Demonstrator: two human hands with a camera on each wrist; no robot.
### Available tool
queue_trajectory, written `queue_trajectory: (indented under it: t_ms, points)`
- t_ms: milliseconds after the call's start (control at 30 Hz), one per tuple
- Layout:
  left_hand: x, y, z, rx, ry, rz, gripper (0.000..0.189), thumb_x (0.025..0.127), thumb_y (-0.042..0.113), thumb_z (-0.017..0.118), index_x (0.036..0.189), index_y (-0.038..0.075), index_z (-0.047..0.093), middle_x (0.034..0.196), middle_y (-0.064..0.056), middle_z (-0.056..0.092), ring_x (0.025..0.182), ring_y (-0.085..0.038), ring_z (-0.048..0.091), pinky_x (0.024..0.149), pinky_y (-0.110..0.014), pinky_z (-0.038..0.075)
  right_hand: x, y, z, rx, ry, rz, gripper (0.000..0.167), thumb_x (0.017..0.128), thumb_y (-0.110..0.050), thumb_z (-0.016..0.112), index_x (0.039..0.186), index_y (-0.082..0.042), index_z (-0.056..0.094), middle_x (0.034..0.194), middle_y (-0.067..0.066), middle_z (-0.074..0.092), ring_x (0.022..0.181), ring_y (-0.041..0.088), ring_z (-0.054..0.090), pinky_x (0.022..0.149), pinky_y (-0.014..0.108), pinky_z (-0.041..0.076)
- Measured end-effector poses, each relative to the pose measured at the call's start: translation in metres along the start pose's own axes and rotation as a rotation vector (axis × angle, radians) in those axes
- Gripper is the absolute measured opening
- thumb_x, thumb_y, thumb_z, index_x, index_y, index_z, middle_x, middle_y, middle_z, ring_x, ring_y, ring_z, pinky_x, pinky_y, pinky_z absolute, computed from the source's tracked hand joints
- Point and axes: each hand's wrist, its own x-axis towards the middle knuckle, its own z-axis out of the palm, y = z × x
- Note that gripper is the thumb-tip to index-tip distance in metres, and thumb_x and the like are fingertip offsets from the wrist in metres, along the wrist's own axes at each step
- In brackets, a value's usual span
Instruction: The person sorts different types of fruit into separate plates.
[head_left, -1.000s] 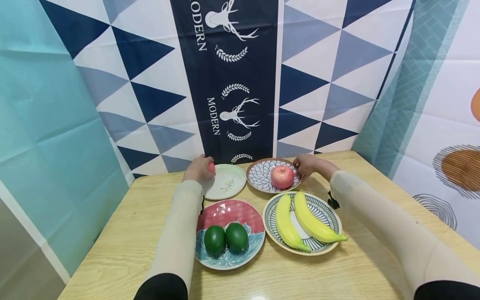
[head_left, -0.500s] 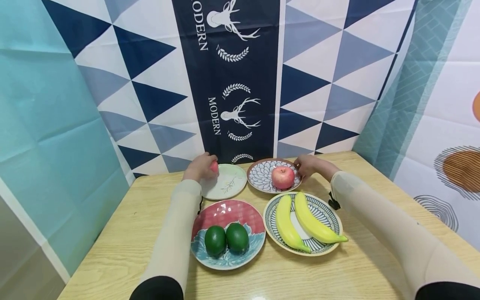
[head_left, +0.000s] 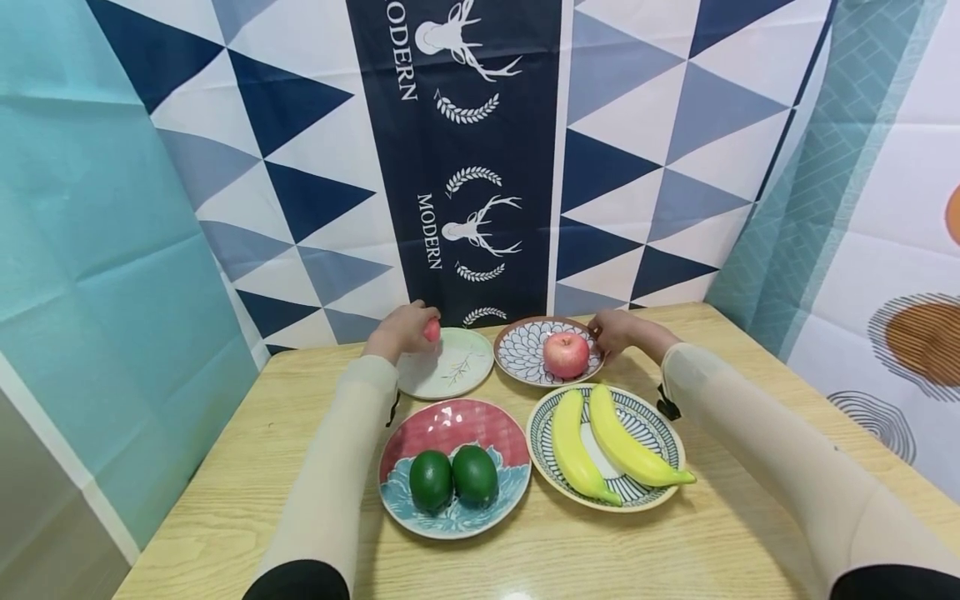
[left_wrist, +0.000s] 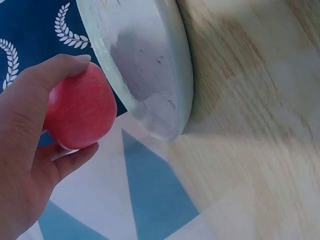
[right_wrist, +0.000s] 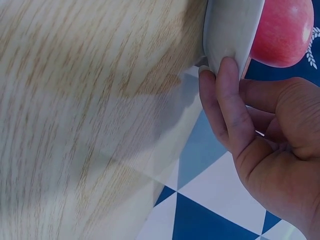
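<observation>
My left hand [head_left: 405,330] holds a red apple [left_wrist: 82,107] between thumb and fingers, raised above the left edge of a pale green plate [head_left: 459,364] with a twig design. A gap shows between that apple and the plate [left_wrist: 170,60] in the left wrist view. My right hand [head_left: 617,332] grips the right rim of a brown-rimmed plate [head_left: 517,364] with a petal pattern. On this plate sits another red apple [head_left: 566,355]. Fingers [right_wrist: 232,100] press the plate's outer side in the right wrist view, where part of the grip is hidden.
Nearer on the wooden table [head_left: 247,492], a red and blue plate [head_left: 450,421] bears two green avocados [head_left: 475,476]. To its right, a patterned plate [head_left: 652,425] carries two bananas [head_left: 573,446]. A patterned cloth [head_left: 480,150] hangs directly behind the far plates.
My left hand has moved slightly right and up with its apple. My right hand and the plates have stayed where they were.
</observation>
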Motion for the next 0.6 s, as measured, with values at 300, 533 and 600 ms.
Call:
queue_trajectory:
  t_ms: [300,533,600]
  points:
    - [-0.002,0.016,-0.009,-0.026,0.026,0.091,0.060,0.088,0.029,0.081,0.143,0.013,0.064,0.128,-0.014,0.058,0.105,-0.030,0.060,0.092,-0.043,0.055,0.001,0.002,0.004,0.016,-0.003,0.026,0.023,0.091,0.005,0.067,0.113,0.011,0.067,0.095,0.017,0.069,0.082,0.023,0.067,0.071,0.033,0.063]
    - [0.002,0.037,-0.015,-0.017,0.049,0.167,0.058,0.086,0.027,0.082,0.141,0.016,0.065,0.124,-0.011,0.059,0.104,-0.028,0.061,0.091,-0.041,0.054,0.001,0.001,0.003,0.008,0.003,0.031,0.022,0.092,0.005,0.067,0.114,0.010,0.067,0.095,0.016,0.068,0.084,0.024,0.065,0.071,0.033,0.062]
    - [0.003,0.042,-0.015,-0.015,0.048,0.182,0.059,0.086,0.028,0.083,0.141,0.017,0.065,0.124,-0.010,0.059,0.104,-0.027,0.060,0.092,-0.040,0.054,0.000,0.001,0.002,0.006,0.006,0.027,0.021,0.091,0.004,0.068,0.111,0.010,0.067,0.094,0.016,0.068,0.084,0.024,0.065,0.070,0.033,0.062]
